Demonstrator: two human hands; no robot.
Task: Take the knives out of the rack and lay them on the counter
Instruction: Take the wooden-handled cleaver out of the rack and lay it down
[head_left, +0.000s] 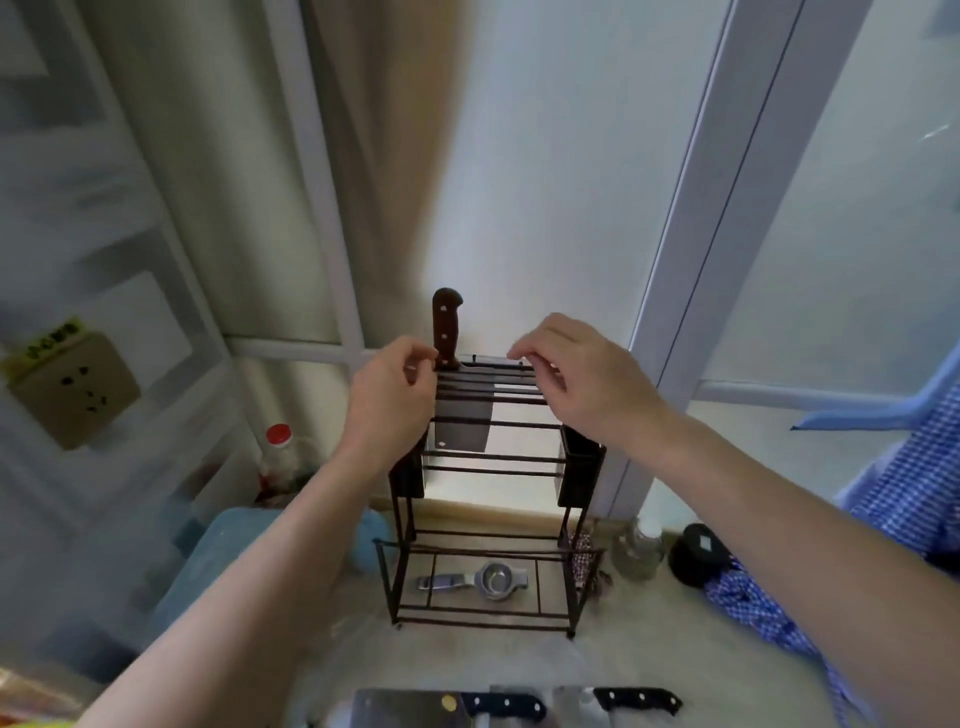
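a black wire rack (488, 525) stands on the tabletop (649, 649), with one brown-handled cleaver (448, 332) upright in its top slots. the left hand (392, 400), fingers curled together, is just beside the handle. the right hand (576, 379) hovers loosely open over the rack's top. two black-handled knives (519, 704) lie at the near edge.

Red-capped bottle (279, 457) standing left by the wall, below a tan wall socket (78, 383). Metal strainer tool (475, 580) lying flat. Glass jar (640, 552), black round lid (698, 553) and blue checked cloth (763, 608) at right.
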